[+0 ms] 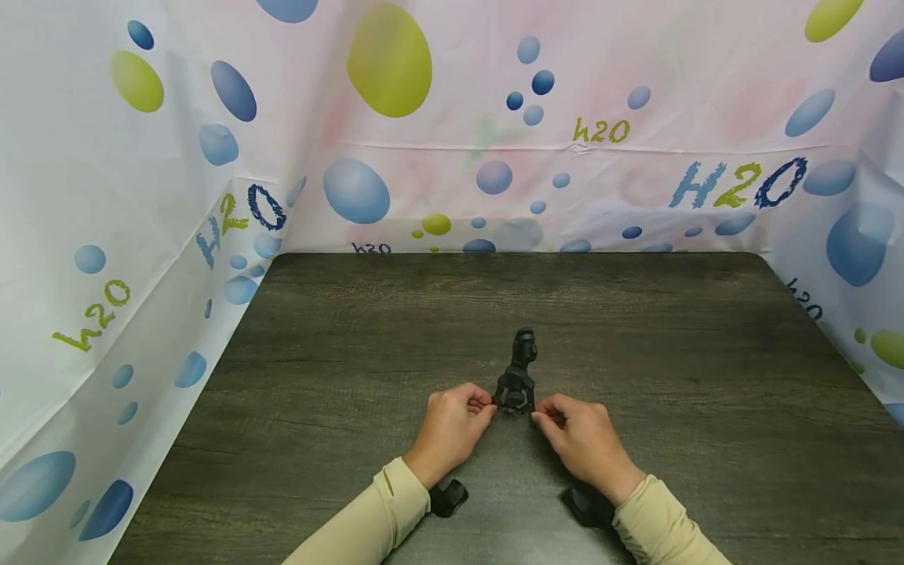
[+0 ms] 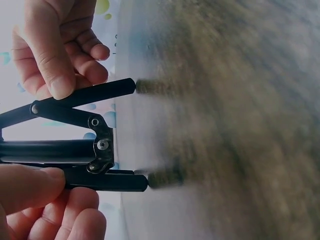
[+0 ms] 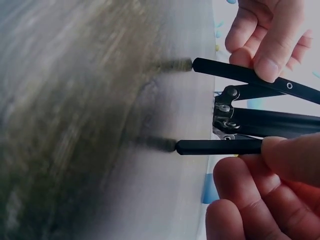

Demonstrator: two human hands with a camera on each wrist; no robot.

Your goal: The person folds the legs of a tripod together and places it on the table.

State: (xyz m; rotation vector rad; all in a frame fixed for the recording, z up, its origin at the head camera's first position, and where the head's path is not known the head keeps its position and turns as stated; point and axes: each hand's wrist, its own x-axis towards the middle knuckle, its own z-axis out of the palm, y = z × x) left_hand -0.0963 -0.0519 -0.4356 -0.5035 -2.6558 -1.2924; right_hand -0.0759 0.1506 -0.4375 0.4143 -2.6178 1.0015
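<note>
**Left hand (image 1: 450,428) and right hand (image 1: 585,441) pinch a small black slim-legged tripod (image 1: 516,386)**

Thumb and curled fingers of each grip one straight black leg (image 2: 105,92). The tripod stands at lower centre of the head view on a dark wood-grain table (image 1: 367,329). Beige sleeves (image 1: 363,514) enter from the bottom edge; white spotted sheeting (image 1: 459,94) fills the top.
</note>
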